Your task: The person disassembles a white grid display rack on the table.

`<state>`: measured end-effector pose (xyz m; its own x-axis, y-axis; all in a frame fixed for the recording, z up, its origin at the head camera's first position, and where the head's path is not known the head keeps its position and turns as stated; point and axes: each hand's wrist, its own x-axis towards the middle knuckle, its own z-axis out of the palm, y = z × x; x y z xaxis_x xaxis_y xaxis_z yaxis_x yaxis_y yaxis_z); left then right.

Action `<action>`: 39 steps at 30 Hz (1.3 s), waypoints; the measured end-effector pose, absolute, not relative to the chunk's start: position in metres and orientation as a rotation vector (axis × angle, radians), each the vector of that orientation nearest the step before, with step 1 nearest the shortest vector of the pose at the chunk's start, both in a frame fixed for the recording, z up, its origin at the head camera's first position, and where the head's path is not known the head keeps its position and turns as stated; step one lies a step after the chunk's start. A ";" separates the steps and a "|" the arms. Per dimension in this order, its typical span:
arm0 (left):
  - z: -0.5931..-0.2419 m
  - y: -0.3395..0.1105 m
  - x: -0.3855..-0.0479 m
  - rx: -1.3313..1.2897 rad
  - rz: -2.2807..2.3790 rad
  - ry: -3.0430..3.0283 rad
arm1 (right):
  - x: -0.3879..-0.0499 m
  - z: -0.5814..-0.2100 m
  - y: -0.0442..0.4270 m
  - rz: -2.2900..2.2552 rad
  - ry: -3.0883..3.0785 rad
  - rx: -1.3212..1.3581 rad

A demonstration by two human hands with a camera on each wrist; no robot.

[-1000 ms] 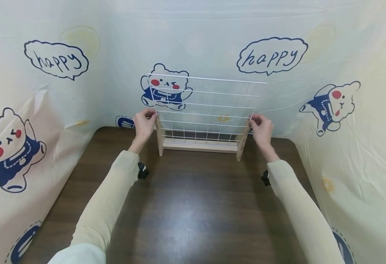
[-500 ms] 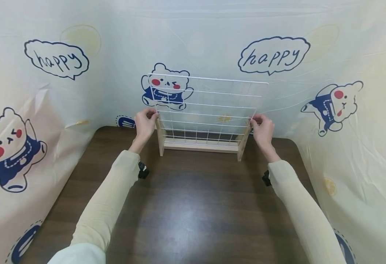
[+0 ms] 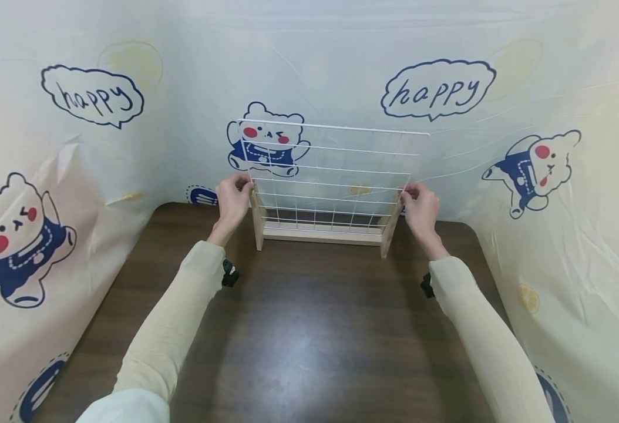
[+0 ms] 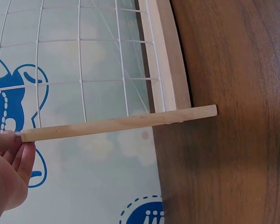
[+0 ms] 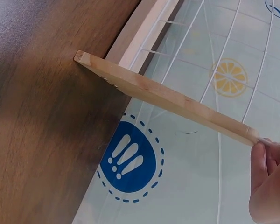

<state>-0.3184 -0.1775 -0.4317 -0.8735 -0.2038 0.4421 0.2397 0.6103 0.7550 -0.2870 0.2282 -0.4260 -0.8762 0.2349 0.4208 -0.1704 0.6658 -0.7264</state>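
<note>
A white wire grid [image 3: 336, 168] stands upright in a light wooden frame with two side boards and a bottom bar [image 3: 320, 236]. My left hand [image 3: 232, 202] pinches the top end of the left side board [image 4: 116, 123], by the grid's edge. On the other side my right hand [image 3: 421, 210] pinches at the top end of the right side board [image 5: 177, 102], where the wire meets it. The grid rises above both hands and leans slightly back. Both boards' lower ends rest on the table.
The dark wooden table [image 3: 299, 329] lies beneath the frame. Close behind it hangs a pale printed cloth [image 3: 330, 53] with bears and "happy" bubbles, which also encloses the left and right sides.
</note>
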 end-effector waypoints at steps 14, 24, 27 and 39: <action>-0.427 -0.177 -0.319 -0.049 -1.173 -2.377 | -0.288 -0.423 0.227 1.102 -2.387 -0.051; -0.427 -0.178 -0.319 -0.045 -1.223 -2.363 | -0.289 -0.421 0.226 1.123 -2.376 -0.058; -0.427 -0.179 -0.319 -0.046 -1.224 -2.359 | -0.290 -0.422 0.225 1.121 -2.359 -0.058; -0.429 -0.178 -0.319 -0.063 -1.228 -2.352 | -0.287 -0.420 0.222 1.120 -2.333 -0.069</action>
<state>-0.3186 -0.1778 -0.4286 -0.8824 -0.1773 0.4357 0.2561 0.5958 0.7612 -0.2865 0.2222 -0.4201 -0.8497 0.2719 0.4518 -0.1824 0.6524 -0.7356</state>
